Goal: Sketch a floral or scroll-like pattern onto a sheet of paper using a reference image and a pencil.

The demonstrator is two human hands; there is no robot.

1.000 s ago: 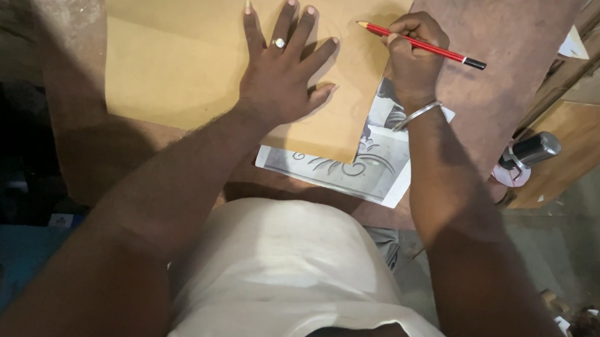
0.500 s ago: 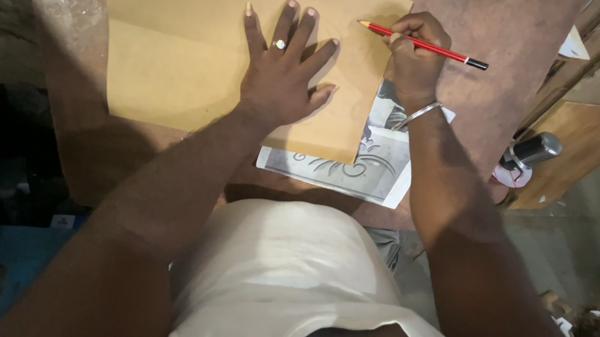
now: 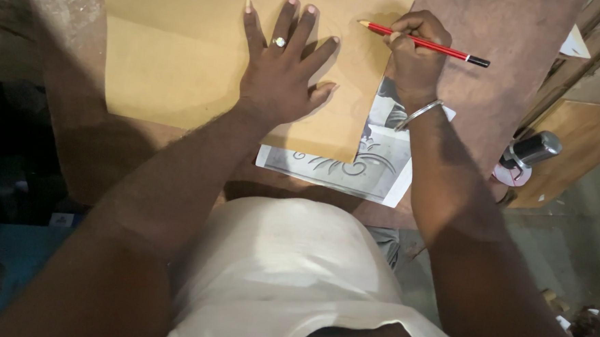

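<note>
The left hand lies flat with its fingers spread wide on a tan sheet of board, pressing it down and gripping nothing. The right hand is closed around a red pencil, whose sharpened tip touches the board close to its right edge, near the far side of the worktop. The board covers most of the worktop's left and middle. Under its near right corner lies a grey printed sheet with a curling ornament, partly covered by the board and by the right wrist. At the worktop's right edge stands a small dark cylinder with a shiny top. No pencil line can be made out on the board's surface, so the marking looks barely begun; nearly all of the sheet remains bare.
</note>
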